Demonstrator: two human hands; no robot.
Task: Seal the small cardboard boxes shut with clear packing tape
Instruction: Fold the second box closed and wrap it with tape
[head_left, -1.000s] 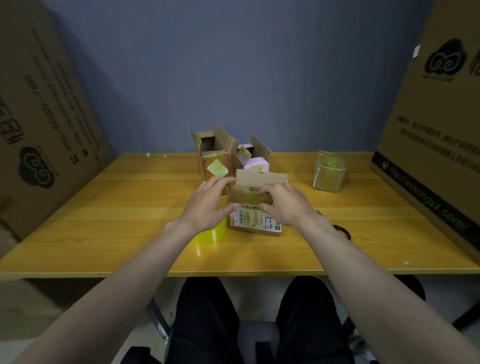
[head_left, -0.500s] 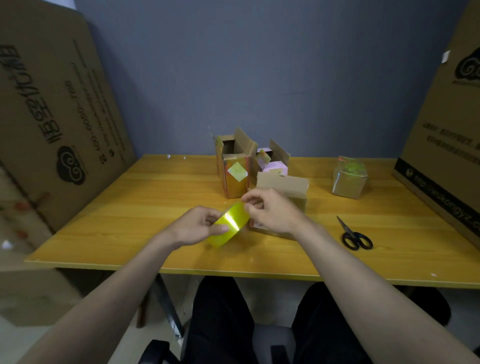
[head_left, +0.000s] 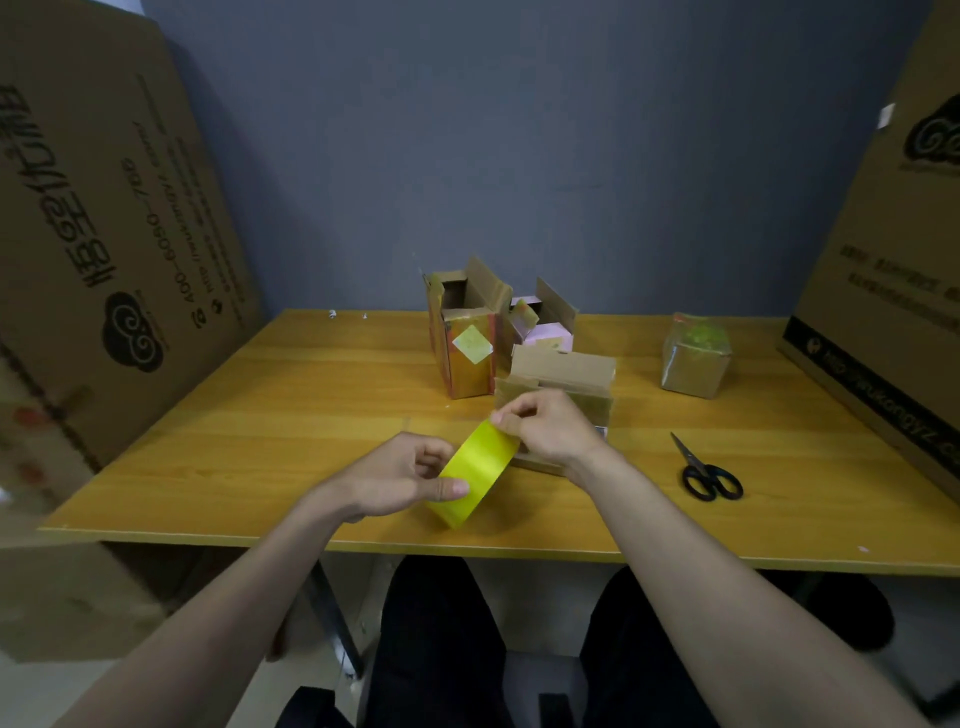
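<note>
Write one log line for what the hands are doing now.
left hand holds tape roll | right hand pinches tape end | nearest box flap open | scissors on table

A flat blue-grey wall (head_left: 519, 130) stands at 12 o'clock behind a yellow wooden table (head_left: 260, 415). Big brown cartons lean at 9 (head_left: 104, 208) and 3 o'clock (head_left: 883, 286).
</note>
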